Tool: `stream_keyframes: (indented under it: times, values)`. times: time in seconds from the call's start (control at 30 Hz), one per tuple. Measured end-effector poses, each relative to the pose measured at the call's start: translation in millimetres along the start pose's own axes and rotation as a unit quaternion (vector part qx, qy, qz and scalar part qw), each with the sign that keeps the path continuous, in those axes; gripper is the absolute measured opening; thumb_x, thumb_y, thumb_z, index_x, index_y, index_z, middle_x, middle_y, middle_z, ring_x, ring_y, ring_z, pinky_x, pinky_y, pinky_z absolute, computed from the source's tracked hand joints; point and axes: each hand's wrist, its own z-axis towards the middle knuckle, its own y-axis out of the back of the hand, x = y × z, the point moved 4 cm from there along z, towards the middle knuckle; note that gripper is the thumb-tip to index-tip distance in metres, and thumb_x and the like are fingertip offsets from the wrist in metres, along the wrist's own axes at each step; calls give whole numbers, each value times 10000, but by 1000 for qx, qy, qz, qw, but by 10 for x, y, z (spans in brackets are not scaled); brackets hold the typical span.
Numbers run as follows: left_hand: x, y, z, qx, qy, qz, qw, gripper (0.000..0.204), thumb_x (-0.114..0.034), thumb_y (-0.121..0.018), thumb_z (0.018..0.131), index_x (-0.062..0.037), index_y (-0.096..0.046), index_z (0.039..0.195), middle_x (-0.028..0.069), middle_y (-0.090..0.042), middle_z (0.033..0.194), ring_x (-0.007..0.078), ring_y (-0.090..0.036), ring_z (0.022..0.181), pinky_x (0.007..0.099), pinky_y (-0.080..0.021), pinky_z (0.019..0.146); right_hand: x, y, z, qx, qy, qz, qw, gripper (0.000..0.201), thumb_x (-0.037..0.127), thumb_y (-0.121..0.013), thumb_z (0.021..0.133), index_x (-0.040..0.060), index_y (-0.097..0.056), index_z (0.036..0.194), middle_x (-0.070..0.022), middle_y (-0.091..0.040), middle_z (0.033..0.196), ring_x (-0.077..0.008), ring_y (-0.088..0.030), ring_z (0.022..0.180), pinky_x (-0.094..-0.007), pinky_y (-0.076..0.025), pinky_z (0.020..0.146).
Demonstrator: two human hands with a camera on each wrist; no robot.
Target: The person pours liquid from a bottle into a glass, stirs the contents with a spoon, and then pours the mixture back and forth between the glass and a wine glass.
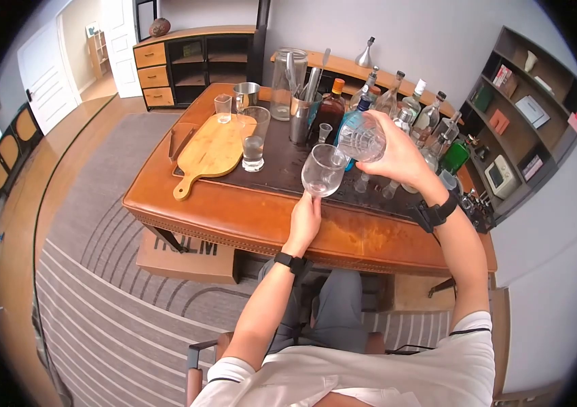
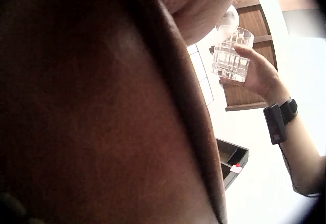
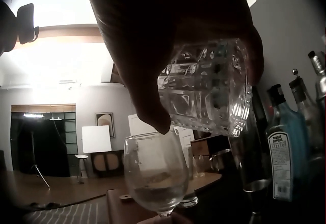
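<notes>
My left hand [image 1: 306, 218] grips the stem of a stemmed wine glass [image 1: 322, 178] above the front part of the leather-topped table [image 1: 261, 200]. A little clear liquid shows low in the bowl in the right wrist view. With my right hand [image 1: 402, 154] I hold a cut-glass tumbler [image 3: 204, 89], tipped on its side, its mouth toward the wine glass and close above the rim. Fingers and thumb are wrapped round the tumbler's wall. The table edge fills most of the left wrist view and hides the left hand's grip; the right hand with the tumbler appears beyond it.
Many bottles, including a blue one [image 3: 285, 155], crowd the table's right side. A wooden board [image 1: 212, 146] lies on the left, near a tall glass [image 1: 254, 152] with clear liquid. Behind stand a metal cup [image 1: 247, 95], a big jar [image 1: 280, 102] and a jigger [image 1: 325, 131].
</notes>
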Motion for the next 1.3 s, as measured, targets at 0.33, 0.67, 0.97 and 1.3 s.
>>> stream_keyframes:
  times: [0.33, 0.67, 0.97, 1.3]
  values:
    - [-23, 14, 4, 18, 21, -3, 1000, 245, -112, -519, 969, -3, -534, 1188, 297, -637, 974, 477, -599, 936, 497, -483, 759, 79, 40, 96, 22, 36, -59, 997, 860, 213, -826, 623, 6, -426, 1356, -192, -528, 1344, -344, -508, 1257, -394, -411, 1058]
    - [-14, 15, 0, 21, 5, 7, 1000, 282, -116, -506, 974, -20, -518, 1239, 286, -645, 968, 471, -605, 933, 511, -482, 766, 147, 127, 136, 34, 20, -94, 995, 858, 189, -813, 632, 21, -421, 1377, -170, -534, 1327, -300, -522, 1242, -369, -406, 1051]
    - [0, 5, -3, 13, 8, 5, 1000, 255, -125, -506, 976, -27, -528, 1210, 285, -648, 960, 477, -603, 925, 524, -480, 756, 174, 215, 188, 22, 79, -143, 986, 827, 210, -801, 635, 35, -436, 1355, -185, -551, 1286, -359, -535, 1183, -403, -435, 1015]
    - [-17, 10, 3, 17, 10, -6, 1000, 258, -135, -506, 981, -9, -525, 1205, 290, -642, 991, 476, -594, 954, 513, -478, 773, 264, 326, 259, 13, 86, -155, 984, 820, 193, -793, 635, 44, -435, 1358, -182, -565, 1269, -365, -541, 1167, -408, -447, 1001]
